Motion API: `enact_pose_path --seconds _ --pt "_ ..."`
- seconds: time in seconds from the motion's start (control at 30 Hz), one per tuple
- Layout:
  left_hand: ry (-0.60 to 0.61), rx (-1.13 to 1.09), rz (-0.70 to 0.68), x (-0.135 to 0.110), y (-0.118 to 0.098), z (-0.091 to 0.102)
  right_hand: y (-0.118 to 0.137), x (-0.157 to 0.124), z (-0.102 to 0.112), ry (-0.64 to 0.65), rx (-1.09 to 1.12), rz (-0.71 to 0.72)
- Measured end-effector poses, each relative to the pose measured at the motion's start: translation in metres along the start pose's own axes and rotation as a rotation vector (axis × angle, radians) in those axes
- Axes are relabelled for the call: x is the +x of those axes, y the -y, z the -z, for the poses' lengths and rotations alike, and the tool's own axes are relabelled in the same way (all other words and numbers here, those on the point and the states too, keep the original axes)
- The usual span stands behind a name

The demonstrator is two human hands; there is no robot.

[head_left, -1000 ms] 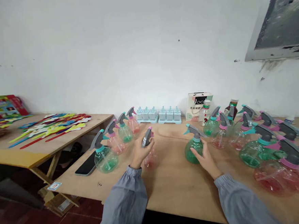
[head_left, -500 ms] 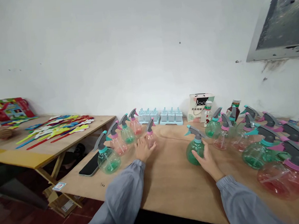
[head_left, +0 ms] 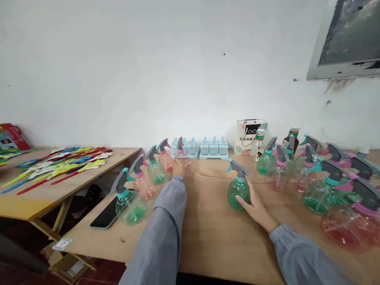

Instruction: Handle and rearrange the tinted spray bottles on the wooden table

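My left hand (head_left: 179,166) reaches toward the back of the table and is closed around a pink spray bottle (head_left: 180,149) with a grey and pink trigger head; part of its body is hidden by the fingers. Nearer to me, my right hand (head_left: 253,204) grips a green spray bottle (head_left: 235,193) by its round body, upright on the table. To the left stand a front green spray bottle (head_left: 131,207), a pink one (head_left: 144,185), another green one (head_left: 157,172) and a pink one (head_left: 166,160) close to my left hand.
Several more spray bottles (head_left: 323,194) crowd the right side. Light blue popsicle molds (head_left: 214,148), a paper bag (head_left: 245,138) and drink bottles (head_left: 259,145) stand by the wall. A phone (head_left: 105,215) lies at left; colourful hand-shaped items (head_left: 68,164) cover the other table.
My left hand has moved the pink spray bottle farther back, toward the popsicle molds and the left row. My right hand keeps its hold on the green bottle. The view has shifted slightly right.
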State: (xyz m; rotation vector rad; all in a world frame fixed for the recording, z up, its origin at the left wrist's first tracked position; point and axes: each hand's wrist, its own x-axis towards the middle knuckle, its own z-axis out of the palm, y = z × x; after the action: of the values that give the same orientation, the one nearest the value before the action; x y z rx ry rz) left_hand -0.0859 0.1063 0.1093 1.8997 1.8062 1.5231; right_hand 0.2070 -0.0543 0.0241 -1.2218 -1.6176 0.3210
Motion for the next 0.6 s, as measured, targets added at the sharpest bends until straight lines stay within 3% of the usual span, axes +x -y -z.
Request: enact_pose_path --seconds 0.1,0.2,0.3,0.37,0.4,0.5,0.6 --pt "-0.079 -0.130 0.053 -0.013 -0.008 -0.004 -0.001 0.000 0.000 0.009 0.005 -0.005" --pt "-0.045 -0.262 0.001 -0.037 -0.027 -0.008 -0.002 0.000 -0.001 0.028 0.012 0.024" --pt "0.166 -0.451 -0.098 -0.079 -0.056 -0.014 0.001 -0.003 -0.008 0.063 0.006 0.060" --pt "0.391 -0.748 -0.115 -0.111 -0.076 -0.018 0.005 -0.006 -0.017 0.093 -0.002 0.107" --pt "0.405 -0.845 -0.088 -0.125 -0.085 -0.020 0.008 -0.008 -0.021 0.110 -0.008 0.132" --pt "0.278 -1.006 0.065 -0.152 -0.103 -0.018 0.016 -0.013 -0.030 0.182 -0.048 0.207" --pt "0.143 -0.944 0.091 -0.153 -0.104 -0.008 0.019 -0.008 -0.018 0.222 -0.130 0.306"
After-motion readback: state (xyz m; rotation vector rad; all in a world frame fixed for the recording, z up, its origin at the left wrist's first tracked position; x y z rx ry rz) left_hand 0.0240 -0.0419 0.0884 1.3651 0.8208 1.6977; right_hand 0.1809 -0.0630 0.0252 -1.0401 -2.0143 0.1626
